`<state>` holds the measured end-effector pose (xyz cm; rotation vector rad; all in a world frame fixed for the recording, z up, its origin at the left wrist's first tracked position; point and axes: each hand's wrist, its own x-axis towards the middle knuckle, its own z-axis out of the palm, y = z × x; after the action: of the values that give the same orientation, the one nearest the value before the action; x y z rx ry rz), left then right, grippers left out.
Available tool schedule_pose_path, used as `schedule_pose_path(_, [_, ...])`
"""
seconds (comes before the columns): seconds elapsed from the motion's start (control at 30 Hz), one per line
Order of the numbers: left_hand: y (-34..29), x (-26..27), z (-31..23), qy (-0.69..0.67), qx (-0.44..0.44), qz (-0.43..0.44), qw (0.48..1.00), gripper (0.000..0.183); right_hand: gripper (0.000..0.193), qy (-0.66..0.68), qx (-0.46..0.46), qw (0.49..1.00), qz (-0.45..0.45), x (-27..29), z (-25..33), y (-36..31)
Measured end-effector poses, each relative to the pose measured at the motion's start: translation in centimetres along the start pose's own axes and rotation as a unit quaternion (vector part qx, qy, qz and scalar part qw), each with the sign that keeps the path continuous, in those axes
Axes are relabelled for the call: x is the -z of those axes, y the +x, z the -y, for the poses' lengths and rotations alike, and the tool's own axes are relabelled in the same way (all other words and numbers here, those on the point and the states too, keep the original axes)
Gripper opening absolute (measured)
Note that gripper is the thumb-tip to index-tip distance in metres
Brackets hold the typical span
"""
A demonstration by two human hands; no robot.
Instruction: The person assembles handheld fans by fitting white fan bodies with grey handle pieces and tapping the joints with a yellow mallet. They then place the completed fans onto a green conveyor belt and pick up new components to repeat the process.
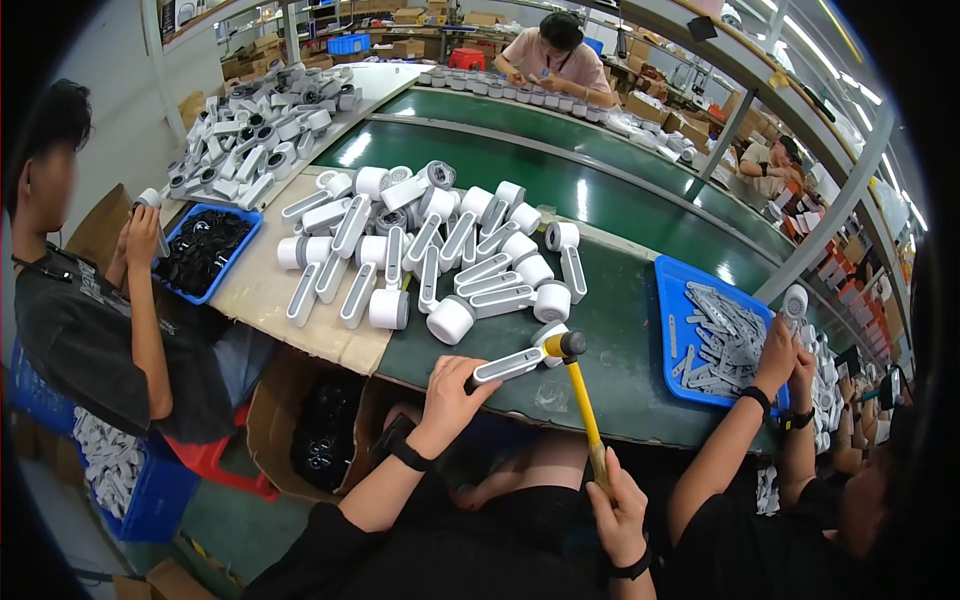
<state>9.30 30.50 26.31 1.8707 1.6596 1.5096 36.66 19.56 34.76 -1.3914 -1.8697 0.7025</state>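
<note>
My left hand (447, 405) grips the end of a white handheld unit (508, 367), which has a grey strip along its handle and a round head. The unit lies near the front edge of the green work surface. In my right hand (622, 508) is a mallet (584, 405) with a yellow handle and a dark striking face. The mallet's head is over the round-head end of the unit and partly hides it; whether they touch I cannot tell. Just beyond is a heap of similar white units (451, 320), lying in all directions.
At right, a blue tray (664, 335) holds grey strips, beside a co-worker's hands (778, 358) holding a unit. At left sits a blue tray of black parts (207, 248), near another person (95, 330). A cardboard box (275, 425) stands below. Beyond runs a green conveyor (600, 195).
</note>
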Motion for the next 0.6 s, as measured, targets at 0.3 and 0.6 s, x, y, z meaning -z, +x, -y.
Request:
schedule_pose_path(0.3, [-0.4,-0.1,0.2,0.038,0.021,0.004,0.999,0.027,0.054,-0.053,0.061,0.996,0.048,-0.9,-0.3,1.6])
schedule_pose_path(0.6, [-0.4,-0.5,0.6,0.056,0.022,0.000,0.998,0.026,0.053,-0.006,0.097,0.995,0.032,-1.8,0.6,1.3])
